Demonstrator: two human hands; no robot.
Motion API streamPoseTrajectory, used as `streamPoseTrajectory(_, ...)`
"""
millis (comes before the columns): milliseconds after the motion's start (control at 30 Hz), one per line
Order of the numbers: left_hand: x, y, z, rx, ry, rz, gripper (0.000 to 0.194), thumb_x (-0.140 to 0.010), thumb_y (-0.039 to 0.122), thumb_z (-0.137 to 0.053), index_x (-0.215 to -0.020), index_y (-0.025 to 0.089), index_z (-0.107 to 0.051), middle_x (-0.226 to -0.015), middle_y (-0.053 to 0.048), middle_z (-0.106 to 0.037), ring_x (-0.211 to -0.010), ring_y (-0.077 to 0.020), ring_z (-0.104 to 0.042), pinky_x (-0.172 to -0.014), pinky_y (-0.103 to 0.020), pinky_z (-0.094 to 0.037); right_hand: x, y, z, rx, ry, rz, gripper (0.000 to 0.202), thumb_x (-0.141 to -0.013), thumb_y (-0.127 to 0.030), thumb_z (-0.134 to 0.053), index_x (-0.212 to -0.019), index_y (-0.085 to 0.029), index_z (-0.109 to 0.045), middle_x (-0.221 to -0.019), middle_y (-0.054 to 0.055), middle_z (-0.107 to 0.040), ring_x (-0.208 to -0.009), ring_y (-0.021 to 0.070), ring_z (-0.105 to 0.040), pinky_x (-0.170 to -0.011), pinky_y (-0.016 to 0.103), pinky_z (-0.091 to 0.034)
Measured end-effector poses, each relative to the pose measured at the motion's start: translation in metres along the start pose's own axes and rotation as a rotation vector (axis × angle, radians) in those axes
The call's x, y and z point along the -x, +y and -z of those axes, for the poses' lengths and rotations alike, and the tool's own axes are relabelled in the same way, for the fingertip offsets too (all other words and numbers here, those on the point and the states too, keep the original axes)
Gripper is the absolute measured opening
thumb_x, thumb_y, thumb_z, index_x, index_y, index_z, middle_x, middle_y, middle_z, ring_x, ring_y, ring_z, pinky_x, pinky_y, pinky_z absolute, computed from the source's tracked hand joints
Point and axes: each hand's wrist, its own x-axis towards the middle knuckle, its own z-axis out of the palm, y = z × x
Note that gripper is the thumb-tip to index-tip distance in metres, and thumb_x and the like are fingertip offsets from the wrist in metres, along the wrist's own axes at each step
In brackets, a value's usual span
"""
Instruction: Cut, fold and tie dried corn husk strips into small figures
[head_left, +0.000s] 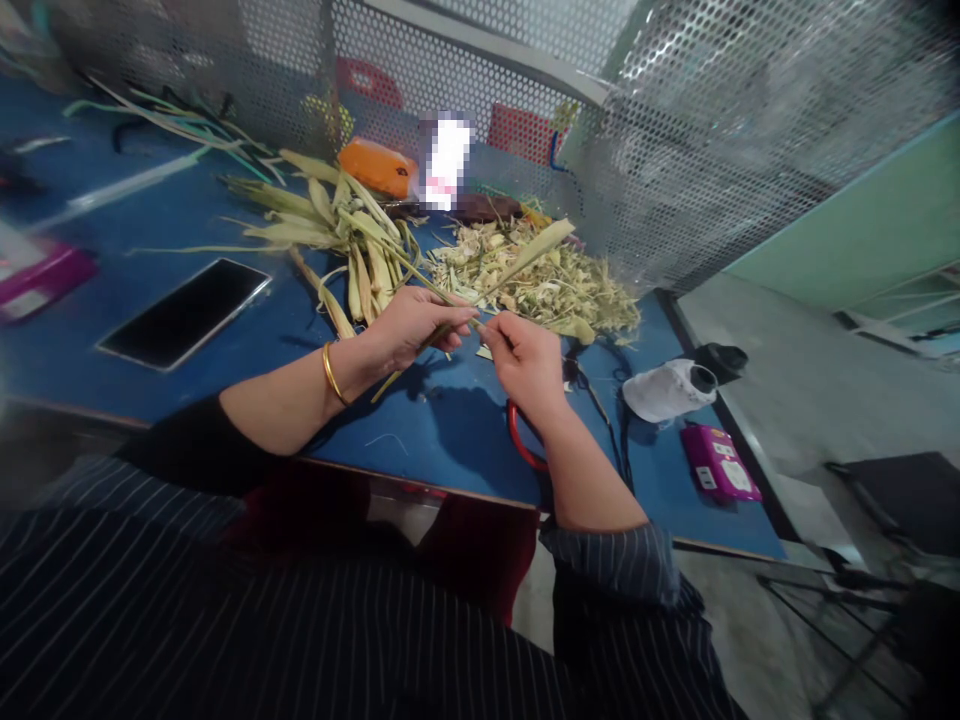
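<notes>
Tabletop (450,462), blue, supports all work materials. At its far left edge lies a magenta packet (49,278), blurred and partly cut off by the frame. Behind it, long green and pale strips (172,122) lie loosely toward the back of the surface. Next in order is a smartphone (184,313), lying flat at an angle with its screen dark and facing up.

To the right of the smartphone, a bundle of corn husks (322,212) lies spread, with an orange packet (377,168) just behind it. A gold bangle (334,373) encircles the left wrist. The left hand (416,330) is in front of the bundle, thumb and fingers pinched together on a husk strip (531,254).

The husk strip is held above the tabletop, between the hands; its broad end rises toward the upper right, in front of a heap of shredded husk (555,285). The right hand (525,362) is just beside the left fingertips, thumb and curled index finger clamped on the same strip. The other right fingers are folded inward.

Below the right hand is a red handle (514,428), partly covered by the wrist. Farther right are a white thread spool (664,390) on its side, a dark spool (721,358) just behind it, and a purple packet (720,463) near the table's right edge. A perforated screen (480,60) stands along the back.
</notes>
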Motion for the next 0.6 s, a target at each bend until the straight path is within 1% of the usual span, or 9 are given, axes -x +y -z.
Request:
streamPoseTrajectory(100, 0.000, 0.002, 0.004, 0.053, -0.067, 0.060, 0.008, -0.080, 0.012, -0.067, -0.085, 0.006, -0.070, -0.063, -0.003, -0.066, -0.046, -0.0068, -0.057, -0.048, -0.020, -0.047, -0.001, 0.002, 0.000, 0.013, -0.014, -0.049, 0.026, -0.091, -0.031, -0.048, -0.069, -0.020, -0.053, -0.060, -0.003, -0.048, -0.057, 0.0107, -0.039, -0.058, 0.025, -0.028)
streamPoseTrajectory(167, -0.002, 0.001, 0.006, 0.052, -0.091, 0.049, 0.010, -0.081, 0.012, -0.066, -0.087, 0.006, -0.071, -0.064, -0.004, -0.066, -0.047, -0.0069, -0.057, -0.047, -0.020, -0.047, -0.001, 0.003, 0.000, 0.010, -0.031, -0.067, 0.026, -0.092, -0.033, -0.047, -0.069, -0.020, -0.053, -0.059, -0.003, -0.047, -0.056, 0.0110, -0.038, -0.057, 0.025, -0.028)
streamPoseTrajectory(300, -0.006, -0.005, 0.008, 0.019, -0.045, 0.000, 0.011, -0.082, 0.015, -0.066, -0.082, 0.005, -0.070, -0.062, -0.003, -0.064, -0.045, -0.0071, -0.056, -0.044, -0.020, -0.046, -0.001, 0.003, 0.001, 0.066, -0.059, -0.073, 0.027, -0.091, -0.035, -0.049, -0.070, -0.020, -0.056, -0.057, -0.003, -0.049, -0.054, 0.0109, -0.038, -0.055, 0.025, -0.027)
streamPoseTrajectory(333, -0.007, -0.006, 0.008, 0.018, -0.048, 0.008, 0.011, -0.082, 0.016, -0.067, -0.081, 0.005, -0.070, -0.062, -0.004, -0.064, -0.045, -0.0074, -0.056, -0.045, -0.021, -0.046, -0.001, 0.003, 0.002, 0.097, -0.044, -0.073, 0.027, -0.091, -0.035, -0.049, -0.070, -0.020, -0.057, -0.058, -0.002, -0.050, -0.054, 0.0112, -0.039, -0.055, 0.025, -0.027)
streamPoseTrajectory(400, -0.007, -0.007, 0.008, 0.019, -0.067, 0.031, 0.013, -0.082, 0.018, -0.067, -0.081, 0.006, -0.070, -0.066, -0.005, -0.067, -0.047, -0.0080, -0.058, -0.046, -0.021, -0.048, -0.002, 0.002, 0.004, 0.147, 0.035, -0.053, 0.026, -0.092, -0.037, -0.049, -0.076, -0.020, -0.061, -0.066, 0.000, -0.057, -0.060, 0.0128, -0.047, -0.059, 0.026, -0.031)
streamPoseTrajectory(467, -0.004, -0.005, 0.008, 0.000, -0.092, 0.041, 0.017, -0.084, 0.022, -0.065, -0.082, 0.007, -0.071, -0.071, -0.008, -0.069, -0.049, -0.0085, -0.059, -0.047, -0.021, -0.048, -0.002, 0.001, 0.006, 0.176, 0.163, -0.011, 0.026, -0.093, -0.039, -0.049, -0.085, -0.020, -0.064, -0.081, 0.004, -0.063, -0.073, 0.0157, -0.054, -0.067, 0.028, -0.038)
streamPoseTrajectory(533, 0.001, -0.004, 0.005, -0.053, -0.114, 0.044, 0.022, -0.086, 0.026, -0.062, -0.079, 0.007, -0.071, -0.073, -0.009, -0.071, -0.049, -0.0091, -0.060, -0.048, -0.022, -0.048, -0.002, 0.001, 0.007, 0.175, 0.255, 0.027, 0.026, -0.093, -0.040, -0.050, -0.091, -0.020, -0.067, -0.091, 0.008, -0.064, -0.083, 0.0182, -0.057, -0.077, 0.031, -0.041)
streamPoseTrajectory(600, 0.006, -0.003, 0.000, -0.140, -0.159, 0.057, 0.026, -0.086, 0.027, -0.060, -0.071, 0.008, -0.071, -0.068, -0.010, -0.070, -0.046, -0.0101, -0.059, -0.046, -0.022, -0.048, -0.002, 0.000, 0.007, 0.130, 0.259, 0.042, 0.026, -0.092, -0.040, -0.052, -0.092, -0.020, -0.069, -0.091, 0.008, -0.064, -0.084, 0.0188, -0.058, -0.080, 0.033, -0.042)
